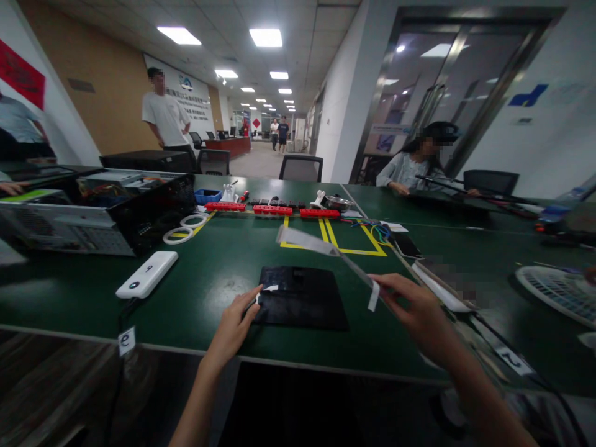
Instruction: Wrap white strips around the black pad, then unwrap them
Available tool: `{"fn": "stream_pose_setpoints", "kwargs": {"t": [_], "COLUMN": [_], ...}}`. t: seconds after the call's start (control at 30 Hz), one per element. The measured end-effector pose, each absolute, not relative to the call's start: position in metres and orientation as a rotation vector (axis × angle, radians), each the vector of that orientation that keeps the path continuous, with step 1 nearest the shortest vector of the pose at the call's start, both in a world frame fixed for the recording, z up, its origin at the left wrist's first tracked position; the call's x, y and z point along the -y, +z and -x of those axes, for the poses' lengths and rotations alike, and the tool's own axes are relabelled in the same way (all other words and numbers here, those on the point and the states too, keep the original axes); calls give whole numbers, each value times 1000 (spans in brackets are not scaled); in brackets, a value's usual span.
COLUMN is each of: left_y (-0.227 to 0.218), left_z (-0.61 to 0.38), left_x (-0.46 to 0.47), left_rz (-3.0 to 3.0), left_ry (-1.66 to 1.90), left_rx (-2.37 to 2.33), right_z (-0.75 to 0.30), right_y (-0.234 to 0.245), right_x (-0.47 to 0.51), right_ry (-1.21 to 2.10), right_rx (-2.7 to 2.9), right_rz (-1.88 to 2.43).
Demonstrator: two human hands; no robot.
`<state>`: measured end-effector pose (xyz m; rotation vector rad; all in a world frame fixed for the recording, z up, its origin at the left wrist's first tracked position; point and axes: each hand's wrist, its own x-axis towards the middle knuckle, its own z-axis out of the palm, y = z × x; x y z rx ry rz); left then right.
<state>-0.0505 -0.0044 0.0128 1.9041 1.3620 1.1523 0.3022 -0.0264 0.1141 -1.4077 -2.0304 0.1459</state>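
A flat black panel (pixel 300 297) lies on the green table (pixel 223 261) in front of me. My left hand (pixel 235 323) presses its fingertips on the panel's near left corner, by a small white tab. My right hand (pixel 414 310) is closed on the end of a thin clear film strip (pixel 326 251), pinching it near a white tab. The strip rises from my hand up and left above the panel.
A white power bank (pixel 147 274) with a cable lies at left, next to an open computer case (pixel 93 214) and white tape rings (pixel 178 234). Red parts trays (pixel 272 210), yellow floor-tape marks, a phone (pixel 407 245) and a fan grille (pixel 556 292) are beyond. A seated person (pixel 414 164) and a standing person (pixel 164 118) are nearby.
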Motion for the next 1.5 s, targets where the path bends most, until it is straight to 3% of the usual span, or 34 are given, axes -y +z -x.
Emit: {"fn": "stream_pose_setpoints", "kwargs": {"t": [0.1,0.23,0.43,0.6,0.93,1.2,1.5], "left_y": [22,32,25,7,-3,-1,2], "left_z": [55,53,34,21,7,4,2], "left_x": [10,21,21,17,33,35,40], "left_rz": [-1451,-1231,-1710,-2078,-2390,-2424,-2543], "left_ry": [1204,1015,1021,1144,1009,882,812], "left_rx": [-1063,-932,-1280,-1555,-1985,-2048,-1945], "right_z": [-270,-243,-218,-209,-203,-201,-211], "right_y": [101,73,49,44,42,39,40], "right_x": [24,10,-9,-15,-15,-13,-6], "right_ry": [259,41,-517,-664,-592,-547,-86], "right_rx": [2214,2423,2574,2675,2776,2849,2894], "right_rz": [1212,986,895,896,926,917,977]}}
